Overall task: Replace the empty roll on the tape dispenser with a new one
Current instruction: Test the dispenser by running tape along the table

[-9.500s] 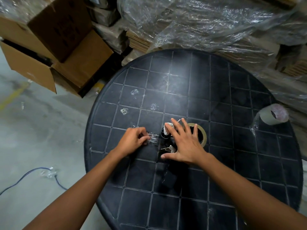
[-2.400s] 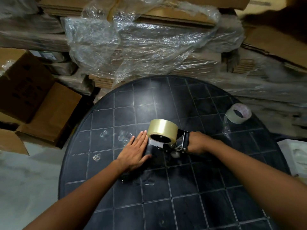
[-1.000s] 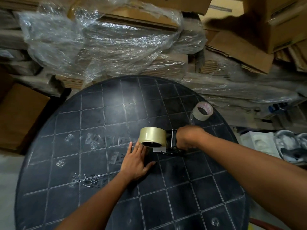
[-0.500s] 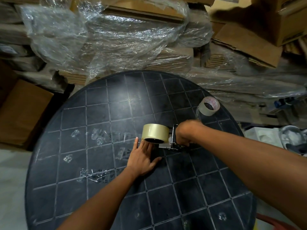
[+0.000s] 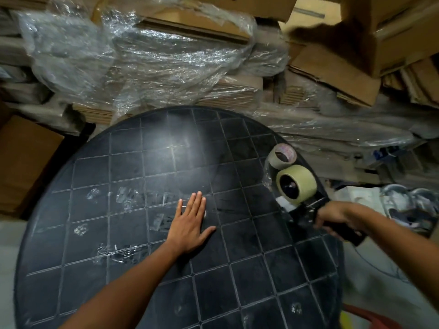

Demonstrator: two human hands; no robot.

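A black tape dispenser (image 5: 306, 211) carries a full roll of tan tape (image 5: 297, 184) on its hub. My right hand (image 5: 332, 216) grips its handle and holds it lifted and tilted over the right edge of the round black table (image 5: 166, 150). My left hand (image 5: 192, 224) lies flat on the tabletop near the middle, fingers spread, holding nothing. Just behind the dispenser, the empty cardboard core (image 5: 282, 155) with a plastic scrap stands on the table's right rim.
Bits of stuck clear tape (image 5: 118, 251) dot the left half of the table. Plastic-wrapped flat cardboard (image 5: 154, 58) is stacked behind it, with boxes (image 5: 344, 67) at upper right. A cardboard box (image 5: 21, 162) sits on the floor to the left.
My right hand has pulled the dispenser with the new roll from the table's middle out to the right edge and raised it. My left hand stays flat on the table.
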